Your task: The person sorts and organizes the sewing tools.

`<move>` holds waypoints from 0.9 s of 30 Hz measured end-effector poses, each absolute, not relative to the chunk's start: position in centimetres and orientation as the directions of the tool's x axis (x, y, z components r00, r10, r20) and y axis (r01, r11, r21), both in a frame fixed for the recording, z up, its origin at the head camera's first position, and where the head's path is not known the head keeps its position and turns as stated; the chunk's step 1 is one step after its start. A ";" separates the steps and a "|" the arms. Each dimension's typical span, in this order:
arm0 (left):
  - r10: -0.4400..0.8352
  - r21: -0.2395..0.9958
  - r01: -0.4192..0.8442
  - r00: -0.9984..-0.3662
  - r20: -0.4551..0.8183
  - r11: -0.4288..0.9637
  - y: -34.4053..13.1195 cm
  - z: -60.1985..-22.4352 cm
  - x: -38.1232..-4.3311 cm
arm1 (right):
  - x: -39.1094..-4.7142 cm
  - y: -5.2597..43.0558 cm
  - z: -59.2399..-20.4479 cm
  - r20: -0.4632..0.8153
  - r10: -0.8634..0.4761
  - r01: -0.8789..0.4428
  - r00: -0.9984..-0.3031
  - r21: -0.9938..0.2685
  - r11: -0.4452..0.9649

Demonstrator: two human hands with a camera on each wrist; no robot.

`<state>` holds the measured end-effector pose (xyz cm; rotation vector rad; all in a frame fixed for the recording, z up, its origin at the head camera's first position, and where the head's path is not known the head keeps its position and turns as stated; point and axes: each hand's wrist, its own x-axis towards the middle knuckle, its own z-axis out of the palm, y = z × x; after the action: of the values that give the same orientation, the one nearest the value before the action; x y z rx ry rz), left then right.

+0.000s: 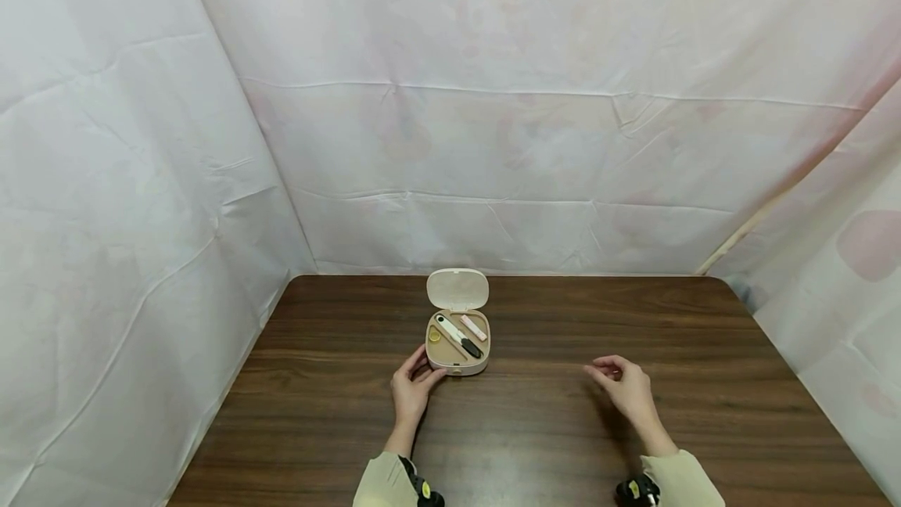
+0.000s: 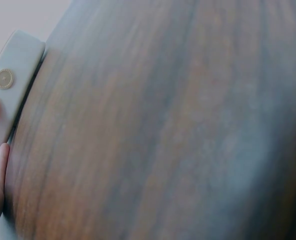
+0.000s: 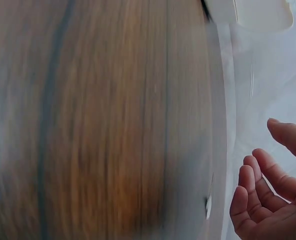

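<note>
A small cream box (image 1: 457, 370) stands on the table with its lid (image 1: 457, 289) raised at the back. Inside its compartments lie a slim white tool with a black end (image 1: 459, 336), a small pink-and-white stick (image 1: 474, 327) and a yellow ring (image 1: 434, 336). My left hand (image 1: 414, 391) holds the box by its front left corner, thumb at the front and fingers along the side. A round beaded button (image 2: 4, 78) shows on the box front in the left wrist view. Well to the right, my right hand (image 1: 626, 390) hovers over the table, fingers loosely bent and holding nothing.
The brown wooden table (image 1: 535, 421) has rounded far corners. Pale sheets (image 1: 450, 147) hang behind it and on both sides. Each wrist carries a black camera strap, such as the right one (image 1: 639, 489).
</note>
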<state>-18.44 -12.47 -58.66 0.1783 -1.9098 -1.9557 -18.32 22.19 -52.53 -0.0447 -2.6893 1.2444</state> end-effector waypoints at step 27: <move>-0.362 0.978 0.209 -0.910 0.204 0.026 -12.5 -58.8 -18.4 | -20.0 27.1 -54.6 -0.047 0.172 0.157 -0.984 -0.688 0.709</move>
<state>-18.43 -12.50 -58.76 0.1550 -1.9126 -1.9396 -20.01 27.11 -54.56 -0.2776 -2.8842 1.1585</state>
